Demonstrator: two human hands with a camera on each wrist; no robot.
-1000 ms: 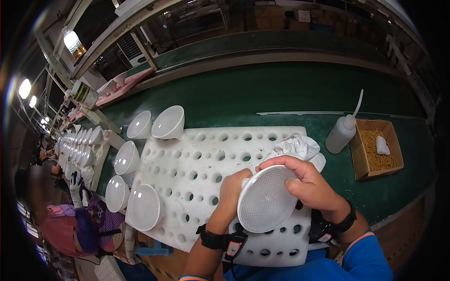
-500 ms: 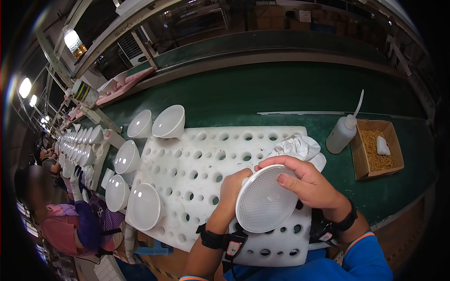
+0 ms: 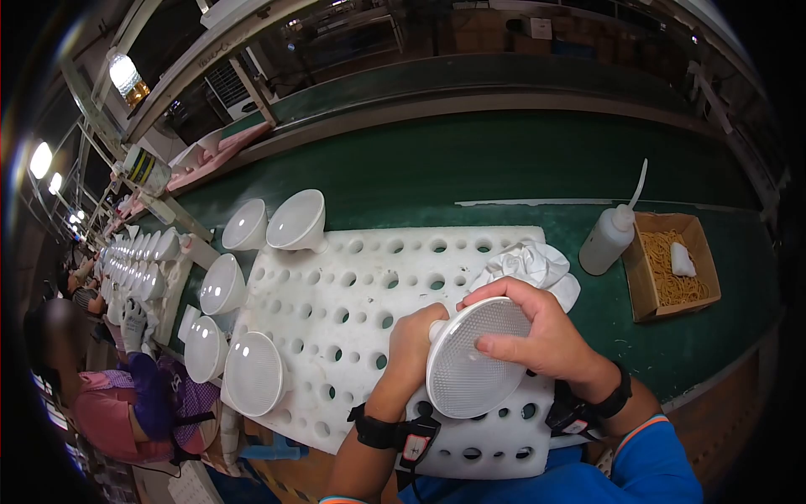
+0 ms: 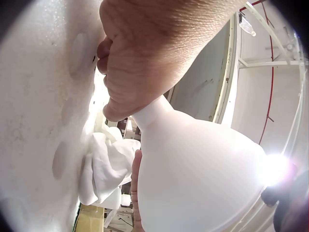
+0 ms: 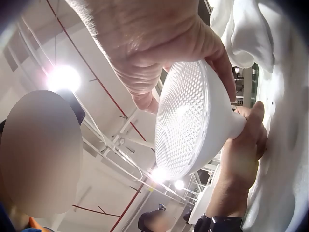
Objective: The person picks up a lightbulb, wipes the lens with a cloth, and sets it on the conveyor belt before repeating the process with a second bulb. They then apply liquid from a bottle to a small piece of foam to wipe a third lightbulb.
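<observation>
A white reflector lamp point(image 3: 470, 382) with a dimpled clear lens is held tilted over the foam board point(image 3: 336, 286), lens toward me. My left hand point(image 3: 411, 351) grips its narrow neck; in the left wrist view the curled fingers of that left hand point(image 4: 145, 58) wrap the neck below the wide white bowl point(image 4: 198, 169). At the upper rim, my right hand point(image 3: 550, 332) holds the lamp with its thumb across the lens and fingers behind. The right wrist view shows the textured lens point(image 5: 181, 116) between thumb and fingers.
A crumpled white cloth point(image 3: 529, 267) lies on the board's far right corner. Beyond it stand a squeeze bottle point(image 3: 606, 244) and a cardboard box point(image 3: 642, 290) of rubber bands. Several similar lamps, one a lamp point(image 3: 254, 374), sit along the left; a person point(image 3: 117, 403) works there.
My right thumb has lifted and slid left across the lens, toward its middle. The left hand keeps its grip on the neck. The head view has shifted slightly.
</observation>
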